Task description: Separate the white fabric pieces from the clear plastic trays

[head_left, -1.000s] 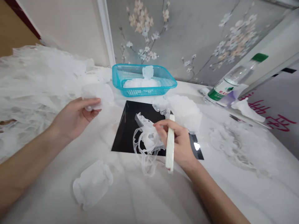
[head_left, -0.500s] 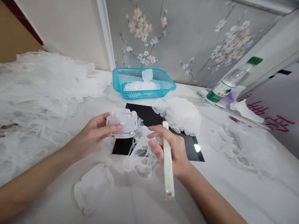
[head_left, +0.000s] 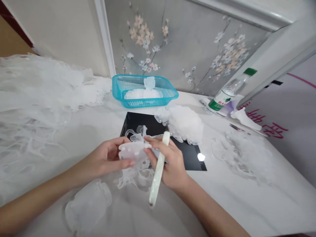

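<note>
Slanting inward, the left hand is closed on a tilted piece, translucent white, in front of the black mat; a stick is gripped in the curled right hand.

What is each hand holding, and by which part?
Left hand: a translucent white piece, by its left end. Right hand: a pale stick, by its upper half; whether it also pinches the piece is unclear.

Slim bare forearms, narrow bare wrists and slender bare fingers.
</note>
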Action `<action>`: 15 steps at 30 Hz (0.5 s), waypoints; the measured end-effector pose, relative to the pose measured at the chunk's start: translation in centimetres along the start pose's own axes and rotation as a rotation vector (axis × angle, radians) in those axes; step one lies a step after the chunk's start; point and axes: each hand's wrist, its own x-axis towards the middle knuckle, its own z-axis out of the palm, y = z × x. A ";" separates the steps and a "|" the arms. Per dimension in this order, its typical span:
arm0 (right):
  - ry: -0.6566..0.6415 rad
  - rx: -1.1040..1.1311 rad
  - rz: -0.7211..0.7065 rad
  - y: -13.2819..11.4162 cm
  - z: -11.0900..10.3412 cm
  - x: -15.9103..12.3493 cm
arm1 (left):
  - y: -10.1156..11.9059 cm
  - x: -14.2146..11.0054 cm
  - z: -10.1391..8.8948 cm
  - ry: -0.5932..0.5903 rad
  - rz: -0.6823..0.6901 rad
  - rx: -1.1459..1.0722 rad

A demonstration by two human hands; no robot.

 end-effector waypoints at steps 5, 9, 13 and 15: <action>0.367 -0.234 0.351 3.9 -2.8 1.6 | -0.3 0.1 0.6 0.300 0.116 0.354; 0.459 -0.436 0.506 8.0 -5.7 2.3 | -0.6 0.0 0.8 0.360 0.109 0.510; 0.535 -0.539 0.612 9.6 -6.9 2.2 | -1.1 0.0 0.8 0.327 0.131 0.694; 0.553 -0.570 0.611 9.3 -7.0 2.1 | -1.1 0.1 0.6 0.307 0.188 0.819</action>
